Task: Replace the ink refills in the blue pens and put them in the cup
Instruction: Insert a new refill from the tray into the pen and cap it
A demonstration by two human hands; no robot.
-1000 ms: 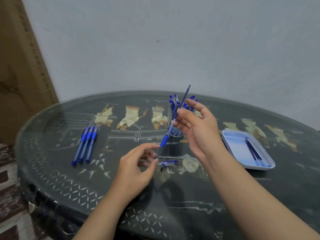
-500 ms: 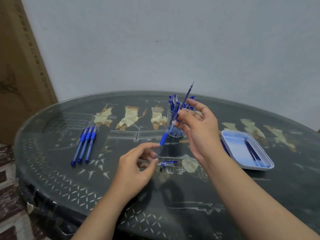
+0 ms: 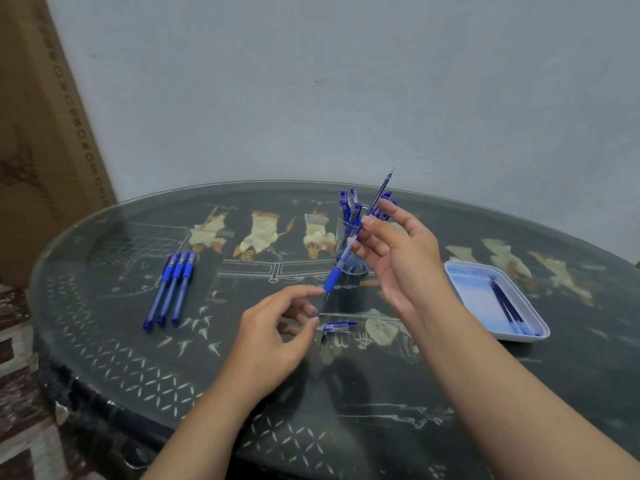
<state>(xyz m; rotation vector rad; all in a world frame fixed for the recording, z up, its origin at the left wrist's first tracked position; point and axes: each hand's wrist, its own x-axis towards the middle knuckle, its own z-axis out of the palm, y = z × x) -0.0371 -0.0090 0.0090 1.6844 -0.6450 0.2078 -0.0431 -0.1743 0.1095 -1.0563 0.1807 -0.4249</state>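
Above bench [image 3: 138, 358] centre, just before cup [image 3: 356, 265]: pen [image 3: 331, 280], refill [image 3: 382, 188] half out top. Light, thin, slick; refill prob bendy. L hand [image 3: 273, 337] fingers pinch clear barrel end, R hand [image 3: 405, 258] fingers pinch refill. Best hold nr blue grip.

Left hand [image 3: 277, 327], near centre: thumb and index finger pinch the lower end of a blue pen [image 3: 330, 280], other fingers curled. Right hand [image 3: 398, 251], raised farther and to the right: fingertips pinch the pen's upper part, fingers loosely spread. Left forearm [image 3: 194, 434] and right forearm [image 3: 502, 393], bare, enter from the near edge.
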